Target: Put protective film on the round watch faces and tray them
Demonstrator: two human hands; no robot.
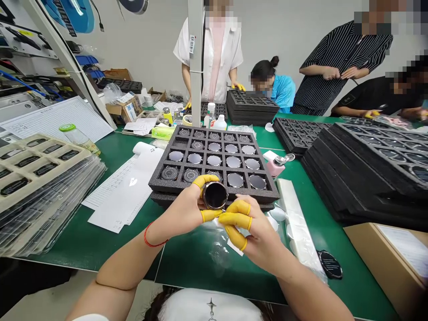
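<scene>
while both hands [214, 214] pinch a round disc [214, 195], foam tray [174, 178] just behind, paper sheets [123, 187] left, pink bottle [277, 166] right

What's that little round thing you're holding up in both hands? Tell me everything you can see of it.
The round piece is a small disc with a dark, glossy face inside a metallic-looking rim, much like the discs in the foam tray behind it. It is held above the green table, in front of the tray's near edge, face turned toward the camera. The left hand pinches it at its left and lower edge with yellow-capped fingertips; the right hand touches its lower right edge with yellow-capped fingers. Its back is hidden.
</scene>
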